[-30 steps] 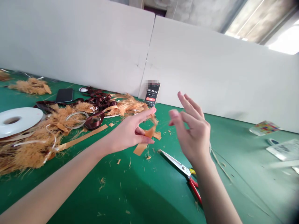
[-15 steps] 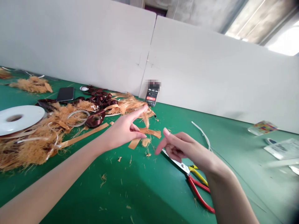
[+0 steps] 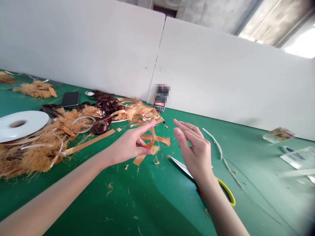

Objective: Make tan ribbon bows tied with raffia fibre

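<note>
My left hand (image 3: 134, 142) is over the middle of the green table, its index finger stretched out. Its thumb and curled fingers pinch a tan ribbon (image 3: 149, 145), whose tail rises in a narrow fold. Right of it, my right hand (image 3: 195, 147) is raised with fingers extended and nothing in it. Under that hand and wrist lie scissors (image 3: 180, 166) with bare metal blades; a red handle is mostly hidden, and a yellow handle (image 3: 228, 193) shows past the wrist. Below the left hand are a flat ribbon piece (image 3: 139, 159) and a frayed fibre tuft (image 3: 155, 149).
Frayed tan fibres (image 3: 36, 154), a white spool (image 3: 31, 118) and dark brown ribbon (image 3: 108, 106) crowd the left side. A bundle of tan strands (image 3: 140, 111) lies before a propped phone (image 3: 159, 98). Clear plastic packets (image 3: 279, 135) are at right. A white panel (image 3: 221, 72) stands behind.
My right hand has turned upward, its fingers uncurling from a bent pose. My left hand has shifted slightly down, and the pinched ribbon shows more clearly.
</note>
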### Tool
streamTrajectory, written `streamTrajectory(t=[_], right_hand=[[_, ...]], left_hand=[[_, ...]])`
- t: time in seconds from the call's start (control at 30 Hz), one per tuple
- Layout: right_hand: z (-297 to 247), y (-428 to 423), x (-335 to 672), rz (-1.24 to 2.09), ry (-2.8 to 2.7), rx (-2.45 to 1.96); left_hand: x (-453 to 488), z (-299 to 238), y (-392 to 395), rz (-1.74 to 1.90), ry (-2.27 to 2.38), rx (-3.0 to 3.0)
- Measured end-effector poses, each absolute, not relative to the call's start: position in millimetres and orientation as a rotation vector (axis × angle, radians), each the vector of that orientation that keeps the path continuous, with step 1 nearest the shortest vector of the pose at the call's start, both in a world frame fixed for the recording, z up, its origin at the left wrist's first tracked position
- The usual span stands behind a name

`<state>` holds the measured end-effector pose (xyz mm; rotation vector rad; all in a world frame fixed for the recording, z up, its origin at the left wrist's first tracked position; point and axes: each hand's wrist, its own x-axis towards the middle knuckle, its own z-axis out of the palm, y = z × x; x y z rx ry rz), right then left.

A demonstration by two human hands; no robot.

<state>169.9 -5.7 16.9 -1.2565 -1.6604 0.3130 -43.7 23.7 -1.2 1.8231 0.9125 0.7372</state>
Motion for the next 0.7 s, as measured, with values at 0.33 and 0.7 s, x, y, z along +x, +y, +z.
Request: streamTrajectory(t=[0.33,0.7], right_hand=[[29.8,-13.4,172.0,1.681,-1.470,-1.393],[4.4,-7.9,166.7,0.551,-1.970,-1.198]], left_hand=[[-45.0,-6.1,31.0,0.839,0.905,1.695],[-41.2,-16.9,22.7,0.779,0.893,1.699]])
